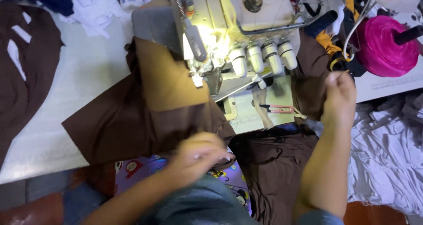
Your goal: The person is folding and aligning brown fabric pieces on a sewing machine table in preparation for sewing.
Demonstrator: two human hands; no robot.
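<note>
- Brown fabric [132, 119] lies left of and in front of the sewing machine [229, 35].
- Left hand [198, 156], blurred, pinches the fabric's near edge.
- Snips [280, 109] lie just below the machine.
- Right hand [339, 97], closed, grips fabric right of the machine.
- Pink spool [385, 46] stands farther right.

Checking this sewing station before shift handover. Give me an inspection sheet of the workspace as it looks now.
Surface: white table, mostly covered with cloth.
Job's things: brown fabric lies under the lit overlock sewing machine; more hangs by the right hand.
Clutter: pink thread snips on the machine bed, white cloth scraps, dark brown strips, pink thread cone.
Hands: left hand, blurred, on the brown fabric's near edge; right hand raised, pinching brown fabric.
Cables: nothing seen.
Surroundings: pile of grey cloth at right; reddish floor below.
</note>
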